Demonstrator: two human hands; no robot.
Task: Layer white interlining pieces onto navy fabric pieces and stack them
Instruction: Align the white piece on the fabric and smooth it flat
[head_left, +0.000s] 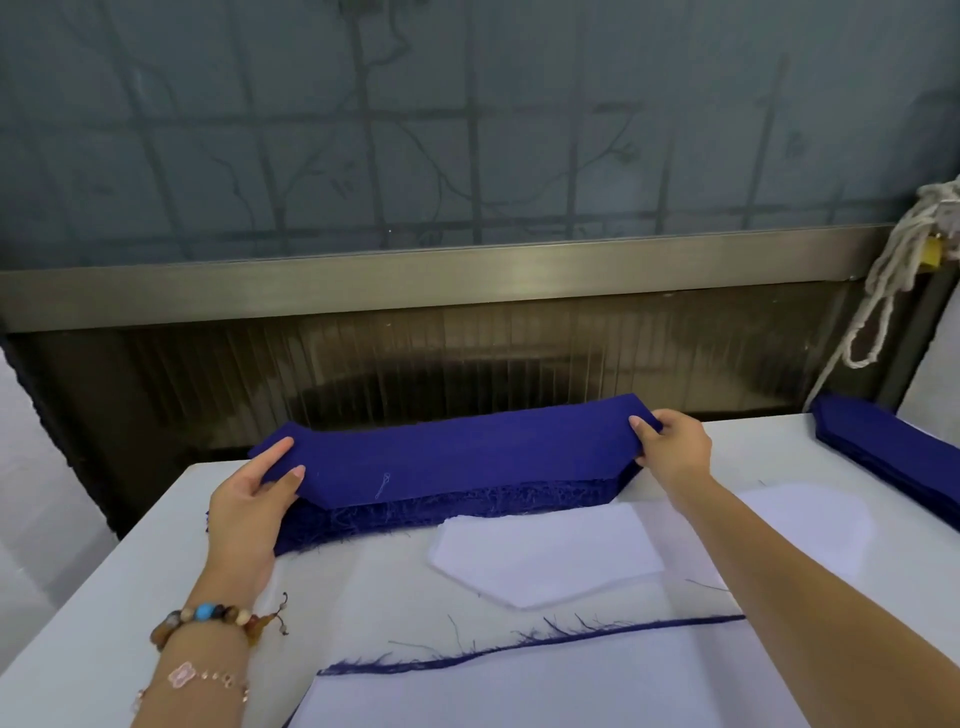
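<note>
Gripping each end of the thick stack of long navy fabric pieces (457, 462), our left hand (249, 504) and right hand (675, 449) should keep edges squared; a white pointed interlining piece (545, 561) lies just this side of it.

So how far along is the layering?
Done: at the near edge, a white interlining sheet lies on frayed navy fabric. In hand: left hand and right hand grip the ends of the top navy fabric piece on the thick navy stack. Left: the loose white pointed interlining piece, and a second navy stack at right.
</note>
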